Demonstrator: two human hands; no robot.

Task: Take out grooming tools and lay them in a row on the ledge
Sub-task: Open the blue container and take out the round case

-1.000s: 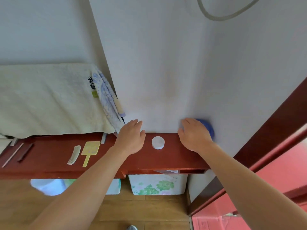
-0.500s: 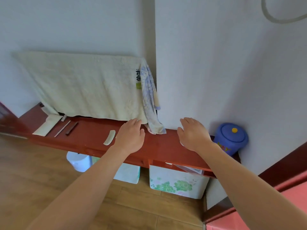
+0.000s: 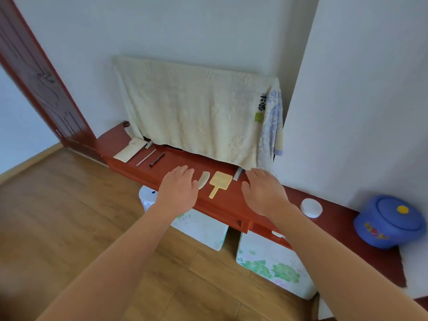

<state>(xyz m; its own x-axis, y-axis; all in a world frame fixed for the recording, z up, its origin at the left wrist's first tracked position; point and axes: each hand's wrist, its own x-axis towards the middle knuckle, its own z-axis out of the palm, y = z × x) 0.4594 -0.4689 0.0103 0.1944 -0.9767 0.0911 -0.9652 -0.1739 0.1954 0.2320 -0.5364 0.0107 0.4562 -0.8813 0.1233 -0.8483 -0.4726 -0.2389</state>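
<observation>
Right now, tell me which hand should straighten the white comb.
Left. The left hand is open right beside the comb. The right hand is farther along the ledge, with the yellow paddle lying between it and the comb.

We see only our own two arms, uncovered along their whole visible length: the bare left hand (image 3: 177,189) and long left forearm (image 3: 120,256) run to the frame edge at seven o'clock, the bare right hand (image 3: 264,195) and right forearm (image 3: 342,258) at five o'clock.
</observation>
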